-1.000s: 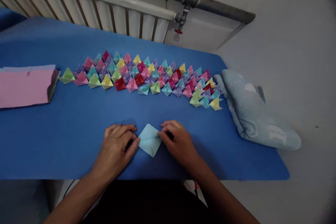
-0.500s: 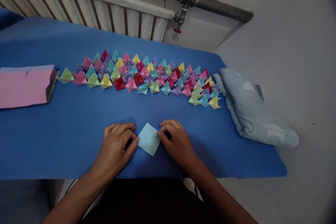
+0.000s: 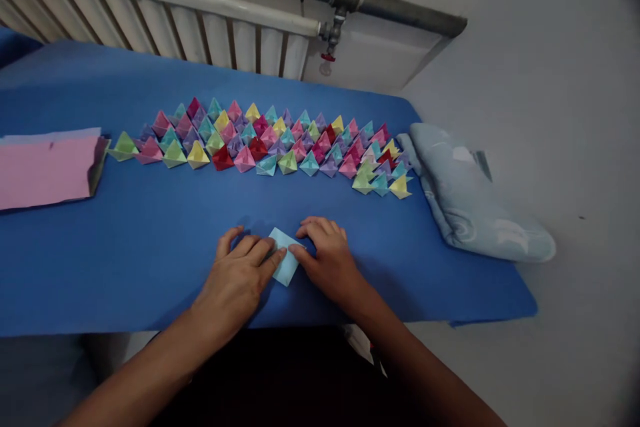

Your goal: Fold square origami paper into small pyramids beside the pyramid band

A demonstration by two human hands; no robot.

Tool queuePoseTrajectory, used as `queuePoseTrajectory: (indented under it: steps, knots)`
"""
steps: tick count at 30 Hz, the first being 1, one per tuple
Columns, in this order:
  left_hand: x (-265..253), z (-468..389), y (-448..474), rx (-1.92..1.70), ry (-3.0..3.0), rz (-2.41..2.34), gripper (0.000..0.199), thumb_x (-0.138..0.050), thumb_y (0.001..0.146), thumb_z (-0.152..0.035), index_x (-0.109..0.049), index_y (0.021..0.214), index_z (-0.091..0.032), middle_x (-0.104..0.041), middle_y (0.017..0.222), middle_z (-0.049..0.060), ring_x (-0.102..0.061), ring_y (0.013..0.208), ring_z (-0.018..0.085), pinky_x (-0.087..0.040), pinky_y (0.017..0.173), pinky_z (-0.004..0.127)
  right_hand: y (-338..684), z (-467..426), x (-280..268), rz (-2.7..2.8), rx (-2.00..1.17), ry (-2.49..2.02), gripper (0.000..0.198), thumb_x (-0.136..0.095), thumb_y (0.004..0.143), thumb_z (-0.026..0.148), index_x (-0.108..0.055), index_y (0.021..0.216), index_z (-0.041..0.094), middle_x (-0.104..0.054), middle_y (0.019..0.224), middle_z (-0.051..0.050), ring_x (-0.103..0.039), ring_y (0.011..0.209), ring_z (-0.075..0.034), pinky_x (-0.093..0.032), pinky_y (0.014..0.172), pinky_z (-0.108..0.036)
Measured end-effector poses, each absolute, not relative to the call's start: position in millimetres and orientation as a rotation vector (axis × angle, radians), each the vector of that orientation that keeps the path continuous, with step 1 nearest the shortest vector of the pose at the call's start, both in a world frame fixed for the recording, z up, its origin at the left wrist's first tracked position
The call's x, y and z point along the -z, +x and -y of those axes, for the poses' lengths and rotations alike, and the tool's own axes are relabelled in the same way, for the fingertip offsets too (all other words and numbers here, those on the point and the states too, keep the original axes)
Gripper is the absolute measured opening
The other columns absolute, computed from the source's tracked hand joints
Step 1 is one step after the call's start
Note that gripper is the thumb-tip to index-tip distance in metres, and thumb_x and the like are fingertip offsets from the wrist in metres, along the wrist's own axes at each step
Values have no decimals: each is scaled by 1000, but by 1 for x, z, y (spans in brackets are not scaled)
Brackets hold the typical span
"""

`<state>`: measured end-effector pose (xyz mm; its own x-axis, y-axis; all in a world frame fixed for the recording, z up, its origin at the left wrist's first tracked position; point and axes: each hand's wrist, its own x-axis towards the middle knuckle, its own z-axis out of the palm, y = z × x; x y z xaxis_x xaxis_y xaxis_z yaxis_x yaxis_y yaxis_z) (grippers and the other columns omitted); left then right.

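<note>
- Blue paper (image 3: 287, 272) lay near the table's (image 3: 125, 247) front edge, flat, seemingly part-folded, not yet shaped.
- Left hand (image 3: 243, 275) grasped its left side, thumb on top.
- Folded boats (image 3: 258, 149) stood in rows nearer the back edge, seemingly finished.
- Right hand (image 3: 327, 259) grasped the paper's right side, thumb over it.

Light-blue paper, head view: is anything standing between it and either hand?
Nothing visible is: the left hand and right hand both appear to have their thumbs on the light-blue paper. The folded paper pieces stand farther back on the blue tabletop.
</note>
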<state>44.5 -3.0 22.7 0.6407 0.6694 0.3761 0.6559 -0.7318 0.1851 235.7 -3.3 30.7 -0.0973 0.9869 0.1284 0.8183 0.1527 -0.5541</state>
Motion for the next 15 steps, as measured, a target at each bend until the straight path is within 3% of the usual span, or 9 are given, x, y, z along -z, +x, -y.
queuePoseTrajectory:
  steps: [6,15]
  knots:
    - [-17,8,33,-650,2871,-1118,44,-32,93,-5,-59,124,-22,-67,117,8,-60,102,26,-33,100,55,237,5,-29,1950,-484,-1734,15,-67,83,27,-62,97,23,-62,124,-9,-52,111,-30,-36,89,-46]
    - [-9,21,8,-641,2849,-1177,43,-37,94,-6,-50,133,-21,-65,127,6,-59,109,26,-30,104,53,248,4,-31,1884,-528,-1801,16,-62,80,17,-62,94,23,-62,123,-7,-51,113,-29,-35,91,-46]
